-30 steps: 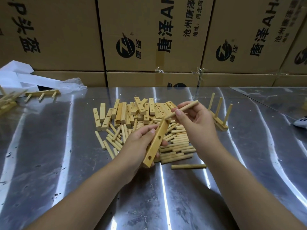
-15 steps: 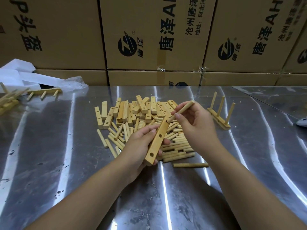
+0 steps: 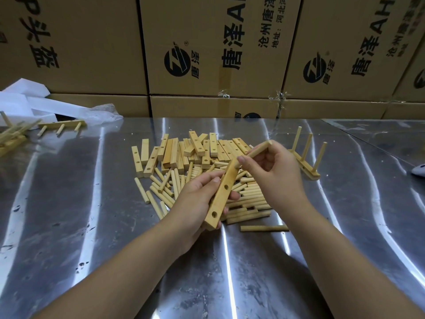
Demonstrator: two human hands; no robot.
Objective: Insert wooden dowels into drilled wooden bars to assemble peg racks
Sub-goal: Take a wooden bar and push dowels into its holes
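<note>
Steel bench (image 3: 69, 226), cartons (image 3: 207, 42) behind: R hand (image 3: 276, 171) fingers (image 3: 241, 160) pinch a dowel (image 3: 259, 149) near its lower end, tip at the far-end hole of the bar (image 3: 222, 192); L hand (image 3: 195, 203) grips the bar mid-length, fingers curled round it, tilted above the loose dowel pile (image 3: 248, 199). Seat depth not visible; recommend keeping dowel square to the drilled face, pushing w/ slight twist, L hand bracing vs. slip. Two holes remain open; finished rack (image 3: 305, 157) stands just beyond R hand.

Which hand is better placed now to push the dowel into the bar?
Right. The right hand pinches the dowel at the far end of the bar; the left hand only grips it.
</note>
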